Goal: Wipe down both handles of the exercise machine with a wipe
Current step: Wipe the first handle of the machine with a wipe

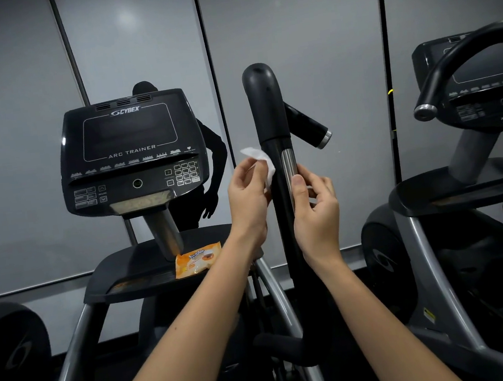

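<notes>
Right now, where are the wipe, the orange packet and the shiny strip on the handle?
wipe (264, 161): head view, middle of the white sheet.
orange wipe packet (197, 259): head view, middle of its printed front.
metal strip (288, 161): head view, its shiny upper half.

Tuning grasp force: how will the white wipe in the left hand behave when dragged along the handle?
The thin white wipe creases and curls where the left hand pinches it, so likely floppy and very light. Dragged along the upright black handle, it will probably bunch rather than stay flat. Dampness cannot be told.
</notes>
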{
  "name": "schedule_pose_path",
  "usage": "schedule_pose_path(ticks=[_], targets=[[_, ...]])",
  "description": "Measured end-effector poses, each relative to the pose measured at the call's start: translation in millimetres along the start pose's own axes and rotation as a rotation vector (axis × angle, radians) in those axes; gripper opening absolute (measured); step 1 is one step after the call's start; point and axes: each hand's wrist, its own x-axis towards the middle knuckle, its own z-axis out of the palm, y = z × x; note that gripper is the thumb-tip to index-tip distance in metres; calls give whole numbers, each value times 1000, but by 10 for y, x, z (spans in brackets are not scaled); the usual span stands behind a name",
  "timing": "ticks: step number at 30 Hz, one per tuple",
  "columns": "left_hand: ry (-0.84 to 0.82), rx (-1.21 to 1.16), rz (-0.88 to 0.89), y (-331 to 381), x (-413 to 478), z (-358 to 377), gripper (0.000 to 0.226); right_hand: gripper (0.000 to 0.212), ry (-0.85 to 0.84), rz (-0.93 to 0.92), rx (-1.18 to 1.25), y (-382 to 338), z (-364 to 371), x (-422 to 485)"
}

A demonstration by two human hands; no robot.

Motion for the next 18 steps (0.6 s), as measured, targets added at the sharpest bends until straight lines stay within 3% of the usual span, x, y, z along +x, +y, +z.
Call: schedule_pose_path(ticks=[6,11,18], targets=[[9,28,-49,-91,-89,-103,16,30,2,-1,14,-4,-11,-6],[67,48,36,-162,-244,-151,17,31,3,0,29,7,-10,2],[-5,29,-23,-1,-31,-47,18,31,5,5,34,2,-11,-2]])
